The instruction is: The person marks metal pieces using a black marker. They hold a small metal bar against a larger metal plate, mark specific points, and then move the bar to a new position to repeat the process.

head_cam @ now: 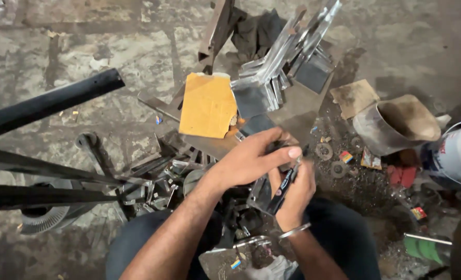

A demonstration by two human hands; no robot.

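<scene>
Head view, steeply down, close.

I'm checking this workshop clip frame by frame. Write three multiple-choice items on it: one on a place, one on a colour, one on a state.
1. Where does the cardboard sheet lie?
A. beyond the hands, by the metal angle pieces
B. on the person's lap
C. inside the bucket

2. What colour is that sheet?
A. blue
B. yellow-orange
C. white

3. What is the right hand doing?
A. hanging empty
B. resting flat on the floor
C. gripping a dark slim tool

Answers:
1 A, it lies on the floor ahead of both hands, beside the shiny stack.
2 B, its face is plainly yellow-orange.
3 C, its fingers wrap the tool while the left hand meets it.
</scene>
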